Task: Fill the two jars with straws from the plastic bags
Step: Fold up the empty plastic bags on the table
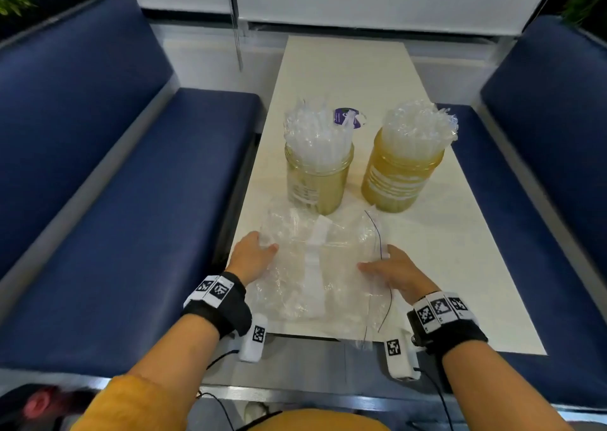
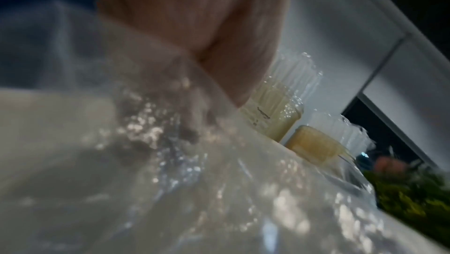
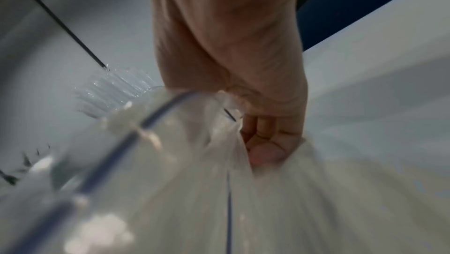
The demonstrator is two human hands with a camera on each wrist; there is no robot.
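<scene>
Two yellowish jars stand mid-table, the left jar [image 1: 317, 177] [image 2: 280, 115] and the right jar [image 1: 399, 174] [image 2: 316, 148]. Both are packed with clear wrapped straws [image 1: 315, 135] [image 3: 109, 92]. In front of them lie crumpled clear plastic bags [image 1: 315, 266] [image 2: 219, 181] [image 3: 243, 200], flat and with a thin dark line along one edge. My left hand [image 1: 262, 250] [image 2: 194, 27] holds the bags' left edge, thumb on top and fingers hidden under the plastic. My right hand [image 1: 377, 263] [image 3: 263, 142] grips the right edge with curled fingers.
The cream table [image 1: 345, 69] is narrow, and its near edge lies just under my wrists. Blue padded benches [image 1: 131, 217] [image 1: 542, 168] flank it on both sides. A small purple-and-white round item [image 1: 349, 118] lies behind the left jar. A cord [image 1: 236, 30] hangs at the far window.
</scene>
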